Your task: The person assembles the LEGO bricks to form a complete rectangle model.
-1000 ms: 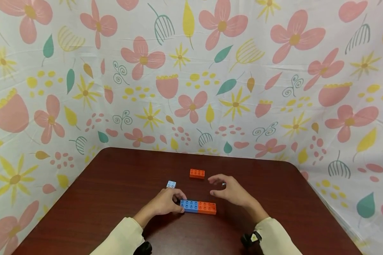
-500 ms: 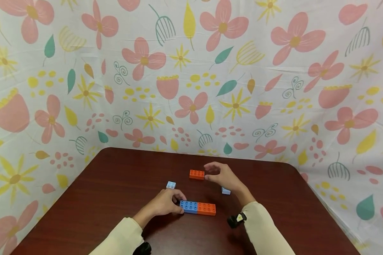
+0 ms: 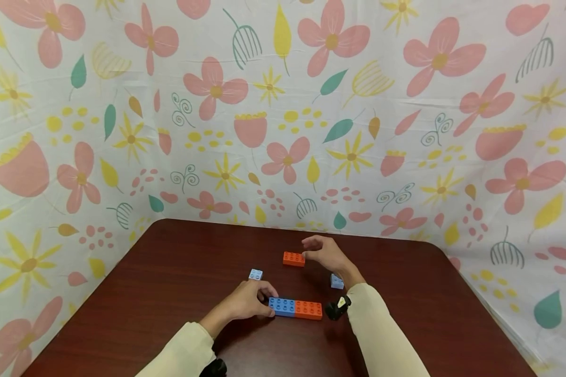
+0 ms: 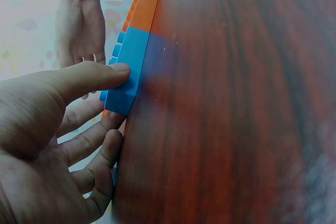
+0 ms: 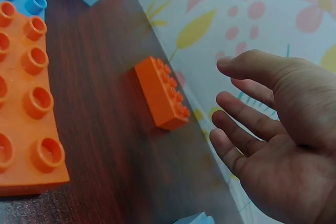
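On the near part of the table, a blue building brick (image 3: 281, 308) and an orange building brick (image 3: 308, 310) stand end to end in a row, studs up. My left hand (image 3: 246, 301) pinches the blue one at its left end; in the left wrist view the thumb (image 4: 118, 74) presses its near side, with fingers behind it. Farther back lies a separate orange building brick (image 3: 294, 259). My right hand (image 3: 329, 256) is just right of that brick, thumb and fingers spread, and the right wrist view shows nothing between them.
A small light-blue brick (image 3: 256, 274) lies beyond my left hand. Another light-blue brick (image 3: 337, 281) sits beside my right wrist. The dark wooden table (image 3: 193, 251) ends at a flower-patterned cloth (image 3: 283, 131) behind it.
My right hand has moved away from me, past the right light-blue brick, to the right side of the far orange brick. My left hand has stayed at the blue brick.
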A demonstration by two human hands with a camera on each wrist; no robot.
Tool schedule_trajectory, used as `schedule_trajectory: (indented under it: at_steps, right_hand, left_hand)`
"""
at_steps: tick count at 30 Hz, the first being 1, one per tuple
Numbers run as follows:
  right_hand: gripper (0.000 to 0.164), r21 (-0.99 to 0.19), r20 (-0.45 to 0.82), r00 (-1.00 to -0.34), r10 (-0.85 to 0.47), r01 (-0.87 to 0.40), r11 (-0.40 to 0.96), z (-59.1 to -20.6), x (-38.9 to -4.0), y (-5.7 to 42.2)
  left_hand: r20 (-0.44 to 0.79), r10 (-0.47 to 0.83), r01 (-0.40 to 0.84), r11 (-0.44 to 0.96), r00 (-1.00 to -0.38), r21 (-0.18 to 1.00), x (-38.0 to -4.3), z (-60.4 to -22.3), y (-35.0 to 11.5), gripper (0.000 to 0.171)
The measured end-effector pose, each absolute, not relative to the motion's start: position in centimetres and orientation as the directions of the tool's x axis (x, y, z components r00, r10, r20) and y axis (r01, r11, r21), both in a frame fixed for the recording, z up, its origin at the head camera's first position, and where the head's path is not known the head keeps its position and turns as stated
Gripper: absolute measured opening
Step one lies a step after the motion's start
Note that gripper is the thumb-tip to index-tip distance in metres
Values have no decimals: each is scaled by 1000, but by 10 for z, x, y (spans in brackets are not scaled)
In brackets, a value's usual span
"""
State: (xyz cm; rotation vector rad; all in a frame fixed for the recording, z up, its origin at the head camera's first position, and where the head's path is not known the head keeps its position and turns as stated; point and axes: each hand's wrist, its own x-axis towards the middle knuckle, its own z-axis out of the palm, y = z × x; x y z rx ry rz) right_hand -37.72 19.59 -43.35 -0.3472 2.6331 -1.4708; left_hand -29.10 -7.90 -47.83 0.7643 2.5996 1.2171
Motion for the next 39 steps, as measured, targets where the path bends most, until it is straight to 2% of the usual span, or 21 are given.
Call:
schedule_trajectory:
  at_steps: [24,39]
  right_hand:
    - [39,-819,-66,-970,-234,-81,568,-458,-395,183]
    - [35,-789,-51,-965,-258,-119,603,-463,-396,182]
  left_hand:
    - [72,510,387,544,-857,745,-292,-480,-79,32]
    - [66,507,381,549,-860,744,-293,-481,-79,32]
